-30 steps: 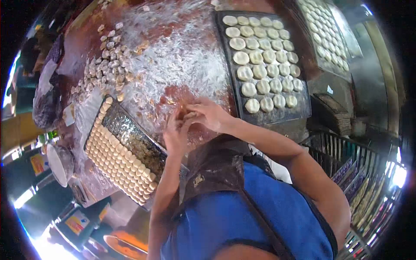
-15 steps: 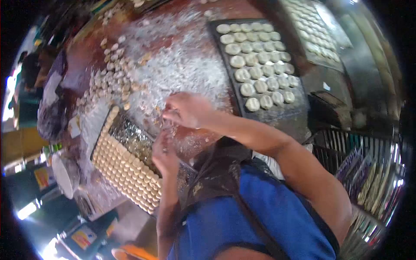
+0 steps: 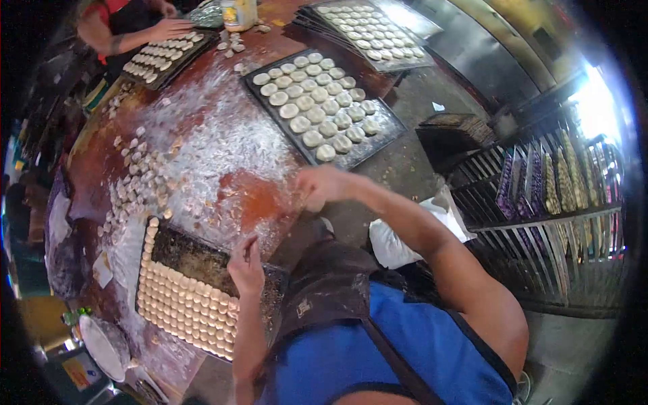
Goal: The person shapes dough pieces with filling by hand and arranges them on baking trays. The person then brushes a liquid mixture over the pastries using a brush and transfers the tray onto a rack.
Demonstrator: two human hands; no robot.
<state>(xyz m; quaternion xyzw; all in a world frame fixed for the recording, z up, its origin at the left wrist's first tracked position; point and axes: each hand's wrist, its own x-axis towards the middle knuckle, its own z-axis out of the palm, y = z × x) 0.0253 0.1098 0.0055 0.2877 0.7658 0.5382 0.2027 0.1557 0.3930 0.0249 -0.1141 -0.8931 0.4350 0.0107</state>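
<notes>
My left hand [image 3: 246, 268] is over the near corner of a dark tray [image 3: 192, 254] partly filled with rows of small round dough balls [image 3: 185, 304]; its fingers look pinched together, and what they hold, if anything, is too small to make out. My right hand [image 3: 320, 187] is over the table edge, below a tray [image 3: 385, 125] of flattened dough rounds [image 3: 317, 94]. Its fingers are curled and blurred, their contents hidden. Small floury dough pieces [image 3: 142, 179] lie scattered on the red, floured table [image 3: 256, 196].
At the upper left a co-worker's hand [image 3: 172, 29] is over another dough tray [image 3: 162, 61]. A yellow-labelled container [image 3: 237, 13] stands nearby. More trays [image 3: 378, 34] are at the top. A metal rack [image 3: 540, 236] stands right, a white bag [image 3: 398, 239] near my right arm.
The view has turned, bringing the co-worker and container into sight. My hands have moved apart, the right one going toward the table edge near the flattened rounds.
</notes>
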